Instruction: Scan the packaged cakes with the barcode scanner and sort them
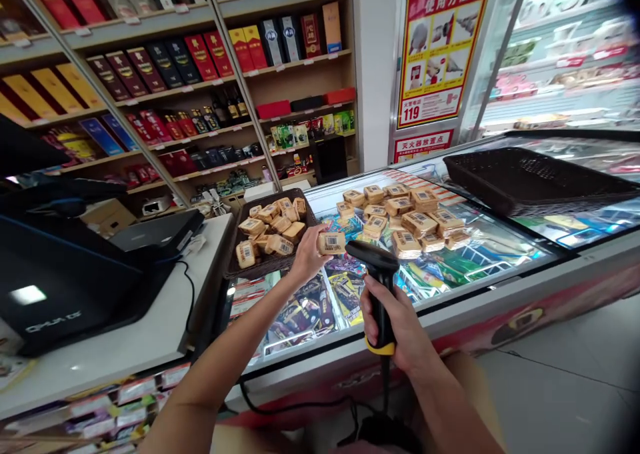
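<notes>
My left hand (309,254) grips a small tan wrapped package (331,243) with its barcode side turned to the right. Wrapped round the handle of a black barcode scanner (381,307) with a yellow base is my right hand (400,321). The scanner's head points left, close to the package's barcode. Behind my left hand, a dark woven basket (235,244) holds several similar tan packages (273,224). Beyond the scanner, a pile of the same packages (420,222) lies on the freezer's glass top.
Frozen goods show through the glass-topped freezer (300,311). A second dark basket (545,181) stands at its right. On the left, a white counter (150,321) bears a black register (65,274). The scanner's cable (300,409) hangs in front. Shelves of boxes (160,61) line the back.
</notes>
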`<state>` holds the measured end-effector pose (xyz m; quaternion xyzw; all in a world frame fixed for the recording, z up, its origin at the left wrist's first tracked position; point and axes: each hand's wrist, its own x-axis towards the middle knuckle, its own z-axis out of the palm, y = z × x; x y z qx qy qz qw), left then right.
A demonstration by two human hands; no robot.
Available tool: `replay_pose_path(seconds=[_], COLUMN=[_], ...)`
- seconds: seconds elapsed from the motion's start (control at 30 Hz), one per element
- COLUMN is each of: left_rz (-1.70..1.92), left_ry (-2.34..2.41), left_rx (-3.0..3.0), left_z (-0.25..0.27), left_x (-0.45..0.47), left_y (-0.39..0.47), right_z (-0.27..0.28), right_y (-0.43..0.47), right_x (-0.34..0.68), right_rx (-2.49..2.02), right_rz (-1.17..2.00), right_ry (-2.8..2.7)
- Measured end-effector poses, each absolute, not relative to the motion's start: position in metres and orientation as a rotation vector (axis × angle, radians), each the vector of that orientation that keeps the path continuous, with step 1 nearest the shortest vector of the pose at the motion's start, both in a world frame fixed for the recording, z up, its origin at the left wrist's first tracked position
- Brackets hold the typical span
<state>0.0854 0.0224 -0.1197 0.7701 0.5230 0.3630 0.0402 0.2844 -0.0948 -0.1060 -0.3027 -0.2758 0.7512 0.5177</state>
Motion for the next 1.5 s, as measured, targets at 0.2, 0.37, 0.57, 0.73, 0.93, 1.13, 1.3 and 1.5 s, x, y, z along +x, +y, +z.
replay_pose_path(seconds=[0.2,0.37,0.57,0.73,0.93,1.13,1.3,1.5], left_rz=[1.149,1.179,1.28,1.244,1.249,1.006,0.826,0.801], left_ry=[1.635,1.641,1.91,2.251,2.036,1.629,1.321,1.265], left_rx=[2.352,2.363,2.149,1.868,2.188,2.353,2.221,2.127], left_z=[-0.125,-0.12,-0.097,-0.086,-0.091,-0.117,-0.155,-0.178], left_x=[0.069,0.064,0.034,0.008,0.055,0.146,0.214,0.254], left_y=[0.005,0.002,0.022,0.048,0.065,0.088,0.109,0.128], right_z=[-0.104,-0.104,-0.106,-0.112,-0.118,-0.123,-0.13,-0.137], right_y=[-0.107,-0.111,-0.11,-0.107,-0.095,-0.082,-0.074,-0.07], right_x=[0.27,0.268,0.272,0.278,0.295,0.333,0.372,0.398], right_rx=[-0.71,-0.703,-0.728,-0.739,-0.706,-0.736,-0.767,-0.759], right_rz=[1.827,1.841,1.839,1.845,1.86,1.748,1.643,1.552], right_ry=[-0.721,-0.757,-0.734,-0.705,-0.646,-0.542,-0.459,-0.431])
